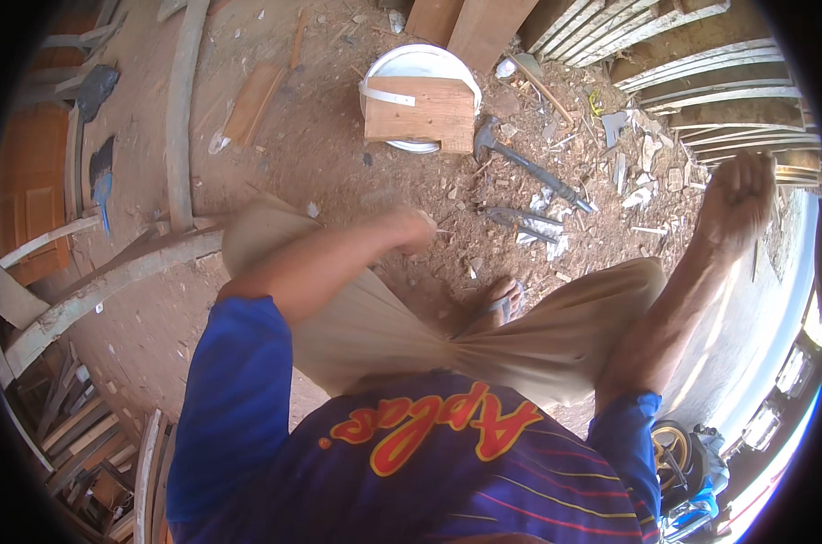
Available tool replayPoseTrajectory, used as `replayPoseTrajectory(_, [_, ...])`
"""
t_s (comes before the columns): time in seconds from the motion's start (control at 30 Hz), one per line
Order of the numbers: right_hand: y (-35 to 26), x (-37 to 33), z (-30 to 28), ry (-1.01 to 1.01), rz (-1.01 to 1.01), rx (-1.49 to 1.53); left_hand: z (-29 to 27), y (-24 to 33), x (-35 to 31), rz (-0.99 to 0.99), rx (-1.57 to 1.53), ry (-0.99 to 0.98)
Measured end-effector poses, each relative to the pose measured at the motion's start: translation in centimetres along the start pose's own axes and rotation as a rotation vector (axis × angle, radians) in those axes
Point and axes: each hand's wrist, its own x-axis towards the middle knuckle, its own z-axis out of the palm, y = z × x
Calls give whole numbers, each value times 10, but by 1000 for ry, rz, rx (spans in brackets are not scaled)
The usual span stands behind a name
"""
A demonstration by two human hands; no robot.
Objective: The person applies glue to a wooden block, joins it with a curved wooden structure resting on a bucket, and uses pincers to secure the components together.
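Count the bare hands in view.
2: the left hand is left of the pincers; the right hand is at the far right, near the slats. Neither is hidden.

A brown dirt floor (139, 317) lies between a wooden door (32, 204) and daylight (817, 328).

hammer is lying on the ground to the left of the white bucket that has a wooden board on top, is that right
Wrong side: the head view shows the hammer lying on the ground to the right of the white bucket.
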Motion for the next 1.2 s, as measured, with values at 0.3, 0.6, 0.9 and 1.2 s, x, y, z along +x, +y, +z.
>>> replayPoseTrajectory(0.3, [67,-25,30,15,127,-1308,-5,-4,9,51,-208,320])
replayPoseTrajectory(0.6, [175,-66,74,-622,-45,-1415,-74,11,-78,130,-156,479])
replayPoseTrajectory(0.9, [220,-71,102,-691,102,-1360,-83,-91,-124,-28,-180,1432])
replayPoseTrajectory(1.2, [244,-74,111,-646,17,-1347,-109,-70,-110,96,-762,1274])
